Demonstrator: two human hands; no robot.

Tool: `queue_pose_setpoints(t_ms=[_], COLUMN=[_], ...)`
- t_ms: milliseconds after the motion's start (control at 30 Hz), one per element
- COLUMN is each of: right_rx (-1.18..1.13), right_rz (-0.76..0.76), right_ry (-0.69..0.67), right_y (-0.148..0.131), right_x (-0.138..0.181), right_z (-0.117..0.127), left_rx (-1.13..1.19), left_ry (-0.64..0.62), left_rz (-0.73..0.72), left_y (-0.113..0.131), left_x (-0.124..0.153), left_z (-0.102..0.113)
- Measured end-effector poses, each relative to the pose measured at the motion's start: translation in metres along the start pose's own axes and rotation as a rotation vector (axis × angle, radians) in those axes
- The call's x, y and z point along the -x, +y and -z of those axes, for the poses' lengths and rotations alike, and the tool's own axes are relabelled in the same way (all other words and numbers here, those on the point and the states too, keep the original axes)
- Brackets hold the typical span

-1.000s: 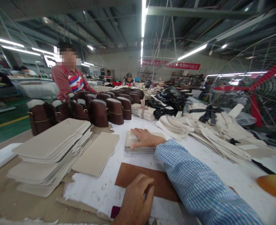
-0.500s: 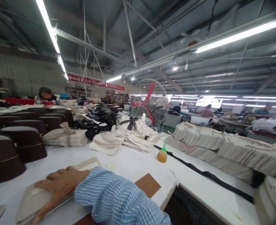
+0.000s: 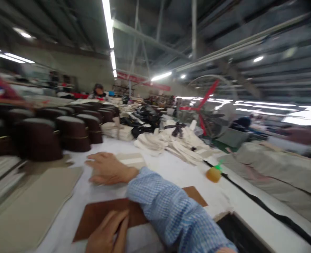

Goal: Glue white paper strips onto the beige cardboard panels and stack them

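My right hand (image 3: 109,168), in a blue checked sleeve, lies flat with its fingers stretched over a beige fabric panel (image 3: 134,159) that carries a white strip. Much of that panel is hidden under the hand. Nearer to me, my left hand (image 3: 106,233) is closed, its fingers pressed together at the near edge of a dark brown leather-like sheet (image 3: 88,219). A smaller brown piece (image 3: 196,196) shows beyond my right forearm. To the left lies a large beige panel (image 3: 57,193).
Dark brown box-like bag bodies (image 3: 72,135) stand in rows at the left. Cream fabric bundles (image 3: 176,144) lie at the back. A squeeze bottle (image 3: 213,174) with a green nozzle stands right, near a black strip (image 3: 250,193). The table has a gap (image 3: 240,232). One person (image 3: 99,92) is beyond.
The view has swung left. My right hand now rests farther forward on the table. My left hand has come into view on the brown sheet.
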State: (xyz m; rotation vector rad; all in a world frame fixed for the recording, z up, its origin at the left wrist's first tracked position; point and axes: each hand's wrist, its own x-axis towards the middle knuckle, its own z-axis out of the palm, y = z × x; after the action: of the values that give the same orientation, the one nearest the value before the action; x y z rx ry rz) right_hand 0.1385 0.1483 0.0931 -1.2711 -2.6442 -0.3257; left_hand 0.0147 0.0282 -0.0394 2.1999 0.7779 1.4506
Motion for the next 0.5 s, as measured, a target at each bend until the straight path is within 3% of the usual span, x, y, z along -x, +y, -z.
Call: queue_pose_setpoints(t_ms=[100,200,300,433,500], right_rx=[-0.144,-0.28,-0.35,-0.378,-0.358], right_rz=[0.1,0.151,0.202,0.283,0.324], right_ry=[-0.003,0.062,0.062,0.016,-0.025], right_y=[-0.019,-0.028,-0.042,-0.061,-0.069], right_x=[-0.002,-0.01,-0.016,-0.024,-0.028], right_z=[-0.009,-0.039,-0.059,-0.066,-0.068], left_rx=[-0.049,-0.044,-0.049,-0.041,-0.023], left_ry=[-0.052,-0.029,0.099,0.312,0.355], left_rz=[0.037,0.043,-0.017,-0.167,-0.173], left_y=[0.036,0.043,0.043,0.047,0.048], left_x=[0.001,-0.009,-0.01,-0.005,-0.001], left_z=[0.022,0.021,0.021,0.019,0.014])
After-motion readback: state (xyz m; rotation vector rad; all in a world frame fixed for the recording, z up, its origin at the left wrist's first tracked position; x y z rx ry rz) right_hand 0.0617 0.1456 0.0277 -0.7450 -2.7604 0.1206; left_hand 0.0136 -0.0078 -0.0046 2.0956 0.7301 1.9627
